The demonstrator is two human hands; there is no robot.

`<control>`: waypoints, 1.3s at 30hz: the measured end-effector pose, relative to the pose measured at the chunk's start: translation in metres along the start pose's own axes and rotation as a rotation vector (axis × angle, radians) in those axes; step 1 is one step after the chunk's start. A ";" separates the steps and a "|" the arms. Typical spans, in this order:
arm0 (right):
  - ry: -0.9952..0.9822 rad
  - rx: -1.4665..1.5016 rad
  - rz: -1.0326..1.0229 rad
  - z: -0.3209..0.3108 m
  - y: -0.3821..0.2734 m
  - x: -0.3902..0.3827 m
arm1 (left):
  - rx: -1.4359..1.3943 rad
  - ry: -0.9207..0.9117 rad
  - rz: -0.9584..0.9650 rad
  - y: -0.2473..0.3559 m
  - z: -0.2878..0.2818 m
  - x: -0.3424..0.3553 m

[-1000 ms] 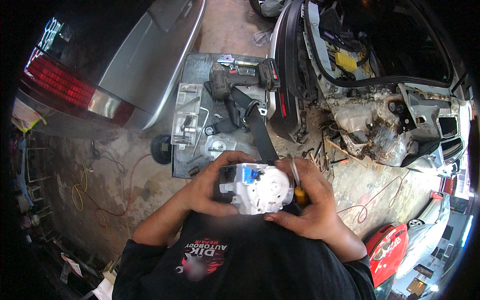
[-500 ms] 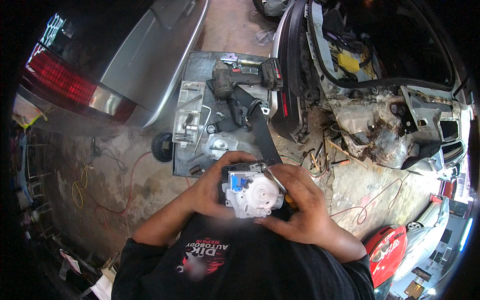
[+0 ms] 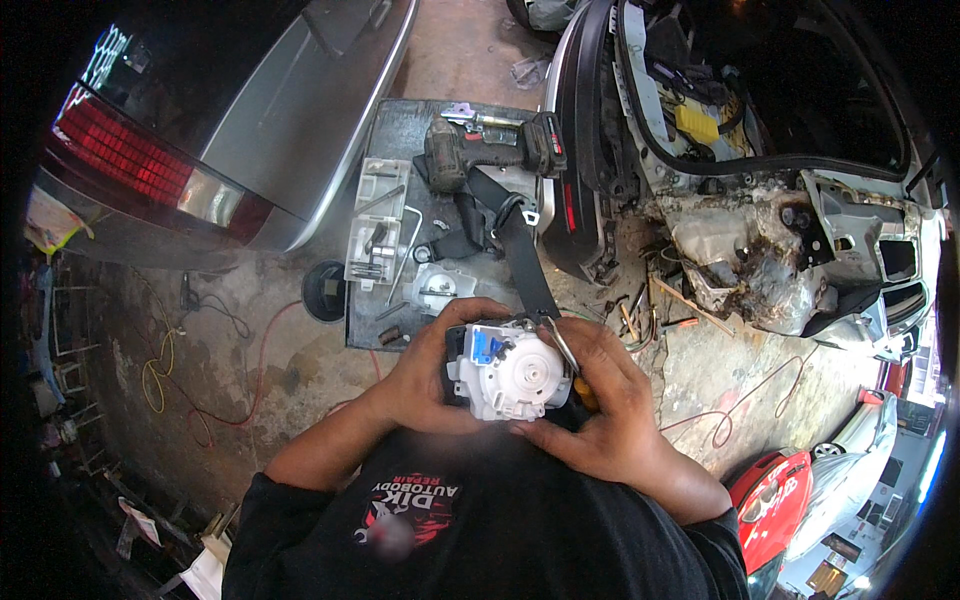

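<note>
A white plastic mechanism (image 3: pixel 512 374) with a round disc on its face and a blue insert (image 3: pixel 487 346) at its far left corner sits between both hands, before the person's chest. The fingers of the left hand (image 3: pixel 425 372) clamp its left side; those of the right hand (image 3: pixel 606 398) clamp its right side, also holding a yellow-handled tool (image 3: pixel 585 394). Just beyond, a black strap (image 3: pixel 519 262) lies across the dark surface (image 3: pixel 368 322). On the surface's left are a compartment tray (image 3: pixel 371 238) and a bent rod (image 3: pixel 404 262); right of these lies a white plastic piece (image 3: pixel 445 287). Farther back rests a cordless driver (image 3: pixel 485 150). Vehicles flank the surface: a silver one (image 3: pixel 290 130) left, a stripped body (image 3: pixel 755 250) right.
</note>
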State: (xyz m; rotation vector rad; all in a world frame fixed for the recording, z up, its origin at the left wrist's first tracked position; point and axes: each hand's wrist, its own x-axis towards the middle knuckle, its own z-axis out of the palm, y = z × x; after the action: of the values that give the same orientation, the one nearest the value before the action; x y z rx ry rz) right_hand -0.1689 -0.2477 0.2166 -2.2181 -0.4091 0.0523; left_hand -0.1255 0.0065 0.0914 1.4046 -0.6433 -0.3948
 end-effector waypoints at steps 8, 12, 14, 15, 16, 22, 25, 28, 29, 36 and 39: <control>0.021 -0.010 0.010 0.001 -0.006 -0.001 | 0.007 0.021 -0.024 0.003 0.002 -0.001; 0.013 0.013 0.020 0.001 -0.006 -0.001 | -0.036 0.026 -0.042 0.000 0.003 -0.003; 0.007 0.025 0.018 0.000 -0.006 -0.001 | -0.066 0.031 -0.059 -0.002 0.005 -0.004; -0.003 0.033 0.017 0.000 -0.006 0.000 | -0.065 0.028 -0.046 -0.002 0.005 -0.004; -0.013 0.040 0.014 -0.001 -0.005 0.001 | -0.063 0.027 -0.031 -0.002 0.005 -0.003; -0.038 0.034 0.000 -0.006 -0.004 0.004 | -0.039 0.006 0.040 0.004 0.005 0.000; -0.044 0.013 -0.028 -0.006 -0.003 0.005 | -0.038 -0.030 0.014 0.011 0.002 0.003; -0.067 -0.021 -0.012 -0.007 -0.003 0.005 | -0.035 -0.020 0.018 0.010 0.002 0.003; -0.077 -0.031 0.001 -0.007 -0.003 0.004 | -0.035 -0.011 0.025 0.009 0.003 0.002; -0.127 0.000 -0.012 -0.011 -0.002 0.012 | -0.031 -0.028 -0.008 0.014 0.001 0.002; -0.150 -0.014 -0.017 -0.012 -0.002 0.013 | -0.041 -0.050 -0.002 0.014 -0.001 0.004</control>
State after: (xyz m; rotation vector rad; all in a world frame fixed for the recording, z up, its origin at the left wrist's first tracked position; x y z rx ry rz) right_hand -0.1551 -0.2514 0.2273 -2.2315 -0.5115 0.2081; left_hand -0.1234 0.0070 0.1059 1.3596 -0.6715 -0.4437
